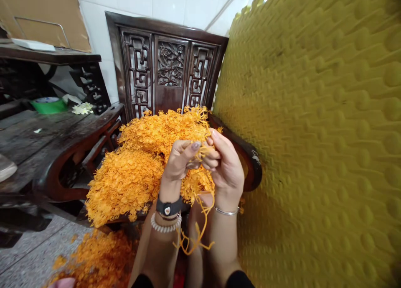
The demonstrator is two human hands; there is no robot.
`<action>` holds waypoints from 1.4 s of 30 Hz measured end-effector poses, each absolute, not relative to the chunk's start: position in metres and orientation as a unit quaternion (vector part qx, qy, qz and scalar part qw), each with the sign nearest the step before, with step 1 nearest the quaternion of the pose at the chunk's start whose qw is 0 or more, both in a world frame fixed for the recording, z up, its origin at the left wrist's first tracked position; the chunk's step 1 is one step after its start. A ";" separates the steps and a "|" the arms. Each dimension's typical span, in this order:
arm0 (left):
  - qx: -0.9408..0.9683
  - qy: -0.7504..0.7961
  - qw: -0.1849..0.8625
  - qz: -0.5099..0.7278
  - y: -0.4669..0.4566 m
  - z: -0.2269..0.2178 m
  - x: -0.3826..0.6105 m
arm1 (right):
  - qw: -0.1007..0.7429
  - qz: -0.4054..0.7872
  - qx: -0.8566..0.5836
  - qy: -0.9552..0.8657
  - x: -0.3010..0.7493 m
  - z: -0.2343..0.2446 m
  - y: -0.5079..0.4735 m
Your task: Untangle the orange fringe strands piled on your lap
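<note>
Close together in front of the heap, both hands grip one orange branching plastic sprig (205, 221). My left hand (181, 160) is closed, its thumb pressed on part of the sprig. The fingers of my right hand (227, 162) pinch the same piece near its upper end. A long thin stem with forked tips hangs below the hands, between the forearms. Behind them a large heap of similar orange sprigs (128, 181) covers the seat of a dark carved wooden chair (169, 98). What lies between the fingertips is partly hidden.
A yellow textured foam mat (313, 133) stands upright along the right side. More orange sprigs (100, 254) lie on the floor at lower left. On the dark wooden table (19, 137) at left are a roll of green tape (49, 106) and a small pale flower-like bunch (82, 108).
</note>
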State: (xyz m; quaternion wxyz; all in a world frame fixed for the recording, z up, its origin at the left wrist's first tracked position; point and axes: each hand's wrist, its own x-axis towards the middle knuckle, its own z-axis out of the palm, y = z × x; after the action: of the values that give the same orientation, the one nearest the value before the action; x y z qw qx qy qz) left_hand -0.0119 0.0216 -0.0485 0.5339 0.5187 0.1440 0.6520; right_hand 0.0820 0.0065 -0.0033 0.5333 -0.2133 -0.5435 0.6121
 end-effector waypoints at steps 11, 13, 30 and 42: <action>0.323 0.069 0.499 0.801 0.022 -0.043 -0.014 | 0.630 0.575 -0.151 -0.500 0.093 -0.004 0.021; 0.347 0.035 0.538 0.768 0.019 -0.037 -0.013 | 0.604 0.588 -0.179 -0.506 0.094 -0.003 0.021; 0.491 0.213 0.442 0.720 0.008 -0.039 -0.013 | 0.570 0.541 -0.238 -0.571 0.075 -0.009 0.010; 0.481 0.060 0.555 0.676 0.005 -0.041 -0.014 | 0.574 0.632 -0.124 -0.506 0.070 -0.011 0.012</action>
State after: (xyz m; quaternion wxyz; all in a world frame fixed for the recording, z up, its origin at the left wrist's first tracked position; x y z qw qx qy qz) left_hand -0.0138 0.0050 -0.0414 0.5548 0.4809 0.0603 0.6762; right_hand 0.0700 0.0121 -0.0107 0.5735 -0.1243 -0.5056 0.6325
